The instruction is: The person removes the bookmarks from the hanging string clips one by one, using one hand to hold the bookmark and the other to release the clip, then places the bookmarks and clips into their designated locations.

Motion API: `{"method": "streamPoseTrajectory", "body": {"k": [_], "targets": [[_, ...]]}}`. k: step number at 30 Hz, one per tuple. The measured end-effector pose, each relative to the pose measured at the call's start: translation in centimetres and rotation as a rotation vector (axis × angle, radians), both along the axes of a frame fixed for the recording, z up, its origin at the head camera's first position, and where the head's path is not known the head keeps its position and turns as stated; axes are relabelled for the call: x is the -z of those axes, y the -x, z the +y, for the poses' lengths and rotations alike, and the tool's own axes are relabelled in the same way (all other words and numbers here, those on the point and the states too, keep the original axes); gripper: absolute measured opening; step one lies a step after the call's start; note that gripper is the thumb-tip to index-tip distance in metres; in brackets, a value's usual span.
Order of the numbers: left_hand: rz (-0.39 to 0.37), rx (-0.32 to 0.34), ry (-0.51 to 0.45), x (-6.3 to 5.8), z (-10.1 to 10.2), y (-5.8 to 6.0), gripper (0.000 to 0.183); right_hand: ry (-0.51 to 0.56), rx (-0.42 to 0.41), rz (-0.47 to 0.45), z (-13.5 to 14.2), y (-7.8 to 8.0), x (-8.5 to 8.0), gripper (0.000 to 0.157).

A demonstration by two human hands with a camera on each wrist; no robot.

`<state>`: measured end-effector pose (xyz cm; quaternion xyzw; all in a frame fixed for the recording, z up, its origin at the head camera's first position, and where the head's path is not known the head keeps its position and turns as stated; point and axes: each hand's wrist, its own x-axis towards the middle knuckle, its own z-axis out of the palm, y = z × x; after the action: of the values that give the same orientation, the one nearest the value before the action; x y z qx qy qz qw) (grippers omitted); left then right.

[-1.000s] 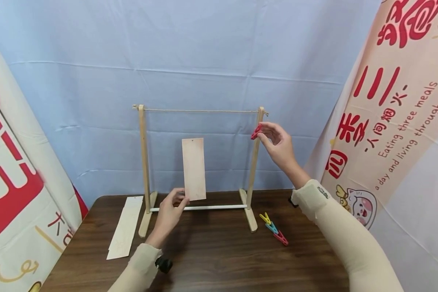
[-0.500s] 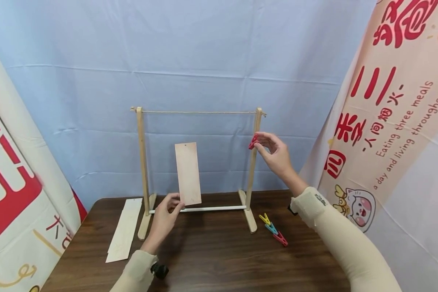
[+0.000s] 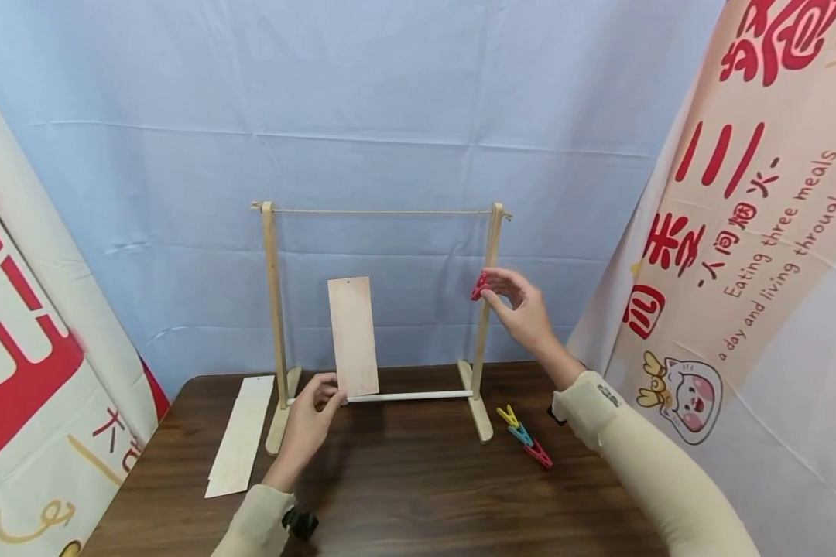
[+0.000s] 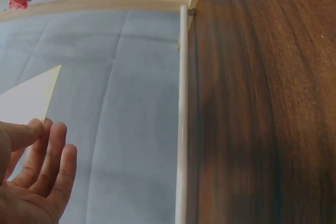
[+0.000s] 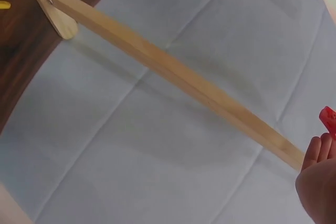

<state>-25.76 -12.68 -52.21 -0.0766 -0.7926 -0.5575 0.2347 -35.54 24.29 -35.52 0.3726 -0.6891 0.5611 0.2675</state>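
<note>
A pale rectangular wooden board (image 3: 353, 336) with a small hole near its top edge is held nearly upright by my left hand (image 3: 308, 414), which pinches its lower left corner. In the left wrist view the thumb and fingers meet at a corner of the board (image 4: 31, 98). Beside the right post, my right hand (image 3: 519, 309) pinches a red clothespin (image 3: 479, 286) between thumb and fingers. The right wrist view catches only part of that hand (image 5: 320, 177) and of the red clothespin (image 5: 329, 119). Above both hands a string (image 3: 383, 211) spans the wooden frame (image 3: 275, 309).
Several similar boards (image 3: 240, 437) lie overlapped on the left of the brown table (image 3: 404, 495). To the right of the frame lie a yellow clothespin (image 3: 508, 415), a blue clothespin (image 3: 519, 435) and another red clothespin (image 3: 539, 454). A white rod (image 3: 418, 396) joins the frame's feet.
My left hand has lowered the board and shifted it slightly left. My right hand has come down along the right post with the red clothespin. Both grips look the same.
</note>
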Motion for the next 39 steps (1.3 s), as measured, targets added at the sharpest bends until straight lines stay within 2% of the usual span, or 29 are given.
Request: {"method": "streamPoseTrajectory", "body": {"k": [5, 24, 34, 39], "targets": [[0.011, 0.011, -0.020, 0.3, -0.3, -0.2, 0.025, -0.001, 0.017, -0.010, 0.3, -0.3, 1.3, 0.038], [-0.042, 0.003, -0.011, 1.2, -1.2, -1.2, 0.026, 0.023, 0.049, -0.097, 1.6, -1.3, 5.7, 0.036], [0.001, -0.011, 0.025, 1.6, -1.9, -1.6, 0.027, 0.060, 0.058, -0.102, 1.8, -2.1, 6.7, 0.036], [-0.050, -0.043, 0.046, 1.6, -2.4, -1.8, 0.029, 0.065, 0.070, -0.124, 2.2, -2.2, 7.1, 0.036]]}}
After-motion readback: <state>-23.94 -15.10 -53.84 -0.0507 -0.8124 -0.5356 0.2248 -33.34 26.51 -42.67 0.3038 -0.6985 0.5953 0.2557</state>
